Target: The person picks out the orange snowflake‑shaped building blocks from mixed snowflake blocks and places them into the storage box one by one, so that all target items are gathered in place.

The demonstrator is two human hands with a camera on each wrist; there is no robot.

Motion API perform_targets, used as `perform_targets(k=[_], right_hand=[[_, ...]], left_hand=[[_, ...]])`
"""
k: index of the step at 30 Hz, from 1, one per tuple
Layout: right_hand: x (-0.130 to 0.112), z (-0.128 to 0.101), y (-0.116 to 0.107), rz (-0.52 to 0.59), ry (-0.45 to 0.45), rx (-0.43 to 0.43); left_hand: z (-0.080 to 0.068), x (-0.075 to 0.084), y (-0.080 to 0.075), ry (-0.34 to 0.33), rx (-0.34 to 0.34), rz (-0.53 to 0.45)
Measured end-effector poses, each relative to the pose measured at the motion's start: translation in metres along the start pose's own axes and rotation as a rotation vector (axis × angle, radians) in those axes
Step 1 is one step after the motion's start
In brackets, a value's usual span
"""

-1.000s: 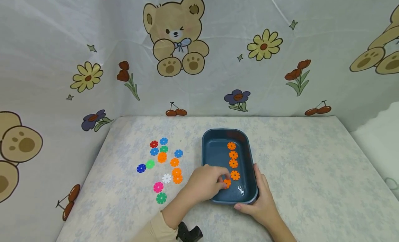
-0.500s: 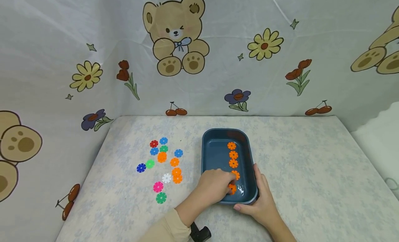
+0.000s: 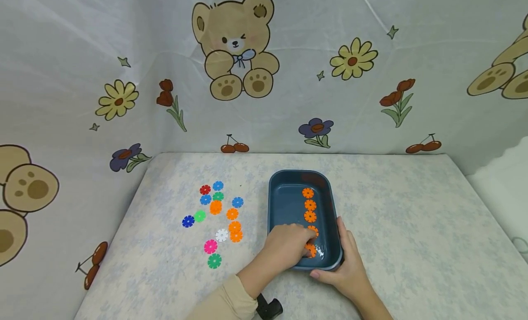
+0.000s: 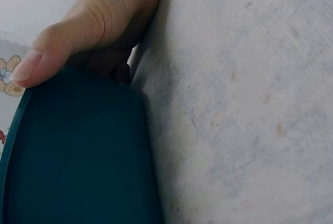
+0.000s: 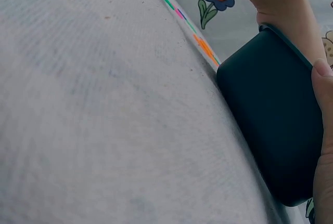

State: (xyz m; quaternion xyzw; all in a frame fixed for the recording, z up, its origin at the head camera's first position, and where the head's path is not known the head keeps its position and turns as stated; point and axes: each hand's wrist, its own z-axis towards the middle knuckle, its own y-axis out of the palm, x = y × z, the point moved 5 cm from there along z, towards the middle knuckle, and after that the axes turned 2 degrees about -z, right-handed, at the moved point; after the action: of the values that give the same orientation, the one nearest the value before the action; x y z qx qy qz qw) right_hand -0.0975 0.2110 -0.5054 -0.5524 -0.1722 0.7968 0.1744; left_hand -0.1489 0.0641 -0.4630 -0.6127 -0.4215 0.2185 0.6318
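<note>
In the head view, my left hand [image 3: 288, 244] reaches down into a dark blue tray [image 3: 284, 173]. Its thumb and forefinger pinch an orange notched disc [image 3: 311, 251] close over the tray floor, near the front end. A line of several orange discs [image 3: 310, 216] runs up the tray's right half, the nearest partly covered by my forefinger. My right hand [image 3: 348, 269] grips the tray's front right corner, fingers along the side wall and thumb at the front. In the left wrist view, a thumb [image 4: 44, 60] lies over the rim of the tray [image 4: 83, 146].
Left of the tray, loose notched discs lie scattered on the table, among them a white disc [image 3: 221, 235], a pink disc [image 3: 210, 246], a red disc [image 3: 205, 190] and a pair of orange discs [image 3: 235, 232]. A bear-print cloth [image 3: 288, 113] hangs behind the table [image 3: 392, 196].
My left hand has moved right and slightly forward inside the tray, bringing the orange disc under the line of others. My right hand has stayed on the tray corner.
</note>
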Motion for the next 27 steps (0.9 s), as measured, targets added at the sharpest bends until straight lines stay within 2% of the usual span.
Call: perform_targets(k=[4, 8, 11, 14, 17, 21, 24, 27], right_hand=[[0.001, -0.001, 0.000, -0.016, -0.001, -0.001], [0.000, -0.001, 0.000, -0.029, -0.007, 0.001], [0.000, 0.000, 0.001, -0.035, 0.004, 0.001], [0.001, 0.000, 0.001, -0.031, 0.031, 0.000], [0.002, 0.000, 0.001, -0.035, 0.041, -0.001], [-0.001, 0.000, 0.000, -0.039, 0.047, -0.004], [-0.002, 0.001, 0.000, -0.042, 0.050, -0.005], [-0.002, 0.001, 0.000, -0.042, 0.051, -0.007]], left_hand=[[-0.002, 0.000, -0.007, 0.020, 0.088, -0.044], [-0.016, -0.005, -0.026, 0.033, 0.209, -0.175], [-0.033, -0.019, -0.045, 0.011, 0.306, -0.268], [-0.051, -0.047, -0.058, -0.077, 0.367, -0.332], [-0.066, -0.083, -0.061, -0.234, 0.353, -0.353], [-0.081, -0.131, -0.051, -0.443, 0.252, -0.339], [-0.087, -0.155, -0.040, -0.529, 0.183, -0.322], [-0.091, -0.166, -0.031, -0.573, 0.140, -0.317]])
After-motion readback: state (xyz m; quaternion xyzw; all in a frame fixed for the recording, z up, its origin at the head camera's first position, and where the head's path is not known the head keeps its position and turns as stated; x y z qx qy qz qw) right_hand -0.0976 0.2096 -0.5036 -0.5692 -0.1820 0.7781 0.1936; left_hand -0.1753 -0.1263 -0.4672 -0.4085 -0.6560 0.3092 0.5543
